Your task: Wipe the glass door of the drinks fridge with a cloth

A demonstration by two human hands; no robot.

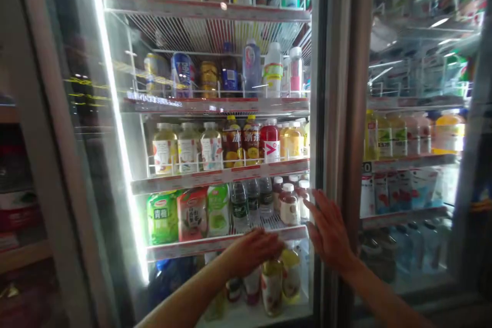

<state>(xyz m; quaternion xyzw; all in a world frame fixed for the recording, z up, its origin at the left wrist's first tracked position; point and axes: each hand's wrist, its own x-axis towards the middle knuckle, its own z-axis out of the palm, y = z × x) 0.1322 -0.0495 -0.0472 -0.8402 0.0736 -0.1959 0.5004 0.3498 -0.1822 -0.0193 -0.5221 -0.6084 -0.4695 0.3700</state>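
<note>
Before me is a lit drinks cooler, behind glass that carries reflections. My left hand (pixel 257 248) is in front of the lower shelf edge (pixel 192 249), fingers stretched out to the right and a little blurred, holding nothing. Below it stand bottles with yellowish contents (pixel 272 287) on the bottom level. My right hand (pixel 326 228) is at the upright door frame (pixel 333 113), fingers spread and raised, also holding nothing. Its fingertips are nearest a white-capped bottle (pixel 303 199); I cannot tell whether they touch the glass or frame.
Green and red drink pouches (pixel 163 219) stand beside clear bottles (pixel 239 210). Higher up are iced-tea bottles (pixel 251 141) and a blue can (pixel 182 74). A second glass door (pixel 415 113) with more drinks lies right. A bright light strip (pixel 117 113) runs down the left side.
</note>
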